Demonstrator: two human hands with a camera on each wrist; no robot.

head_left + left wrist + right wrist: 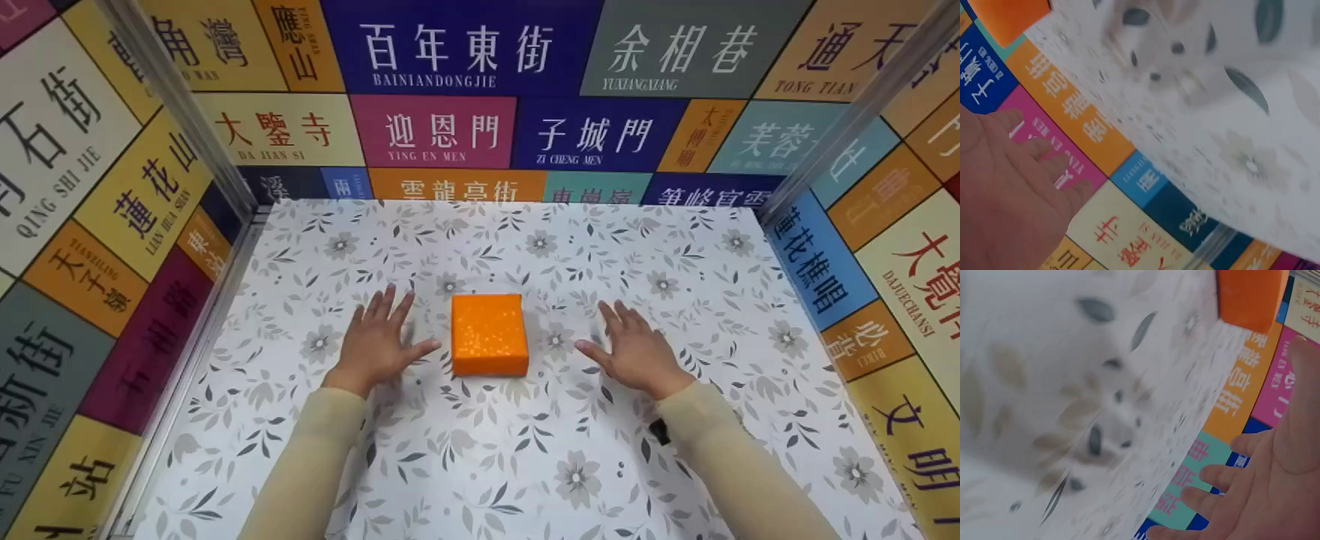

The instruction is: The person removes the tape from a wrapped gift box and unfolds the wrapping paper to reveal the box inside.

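Note:
An orange box-shaped block (490, 334), its top speckled with bright glints, sits on the floral-patterned table (465, 450) between the two hands. To its left, my left hand (376, 341) is spread with the thumb pointing toward the block and a gap between them. My right hand (636, 350) is held on the other side, fingers extended, farther from the block than the left. Both hands hold nothing. In the left wrist view a corner of the orange block (1008, 17) shows at the top left; in the right wrist view the block (1251, 298) appears at the top.
Panels printed with colourful street-name signs (439, 131) stand behind the table and along both sides. Metal corner posts (180, 105) rise at the back corners. A small black object (660, 432) shows by the right wrist.

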